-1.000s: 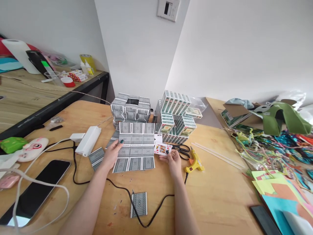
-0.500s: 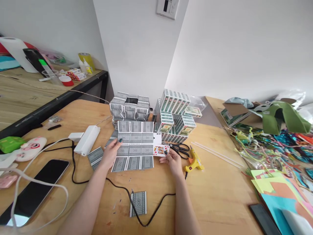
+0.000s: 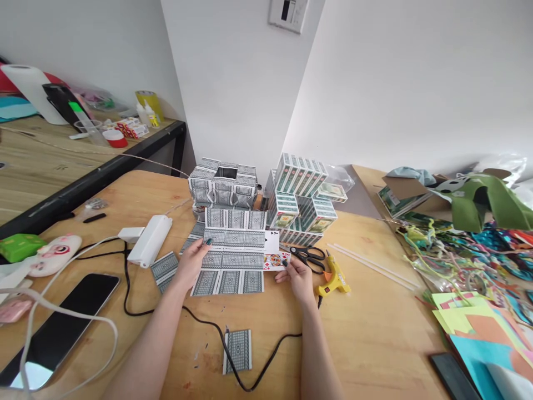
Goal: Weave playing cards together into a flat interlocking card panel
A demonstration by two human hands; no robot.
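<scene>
A panel of joined playing cards (image 3: 244, 259), grey patterned backs up, is held between my hands over the table. My left hand (image 3: 192, 266) pinches its left edge, thumb on top. At the right side my right hand (image 3: 296, 278) grips a face-up red court card (image 3: 275, 260) that sticks out from the panel. Above that card an ace (image 3: 272, 241) also juts out face-up. Behind the panel stands a box-like structure of folded cards (image 3: 222, 186) with a square opening on top. Another card piece (image 3: 238, 351) lies near the front, a black cable crossing it.
Stacked card boxes (image 3: 302, 175) stand at the back right. Black scissors (image 3: 308, 256), a yellow glue gun (image 3: 333, 278) and clear glue sticks (image 3: 370, 265) lie to the right. A white power adapter (image 3: 150, 240) and a phone (image 3: 62, 328) are at left; coloured paper (image 3: 478, 328) is far right.
The whole view shifts slightly, moving things a little right and down. My hands keep their hold on the card panel, which tilts slightly.
</scene>
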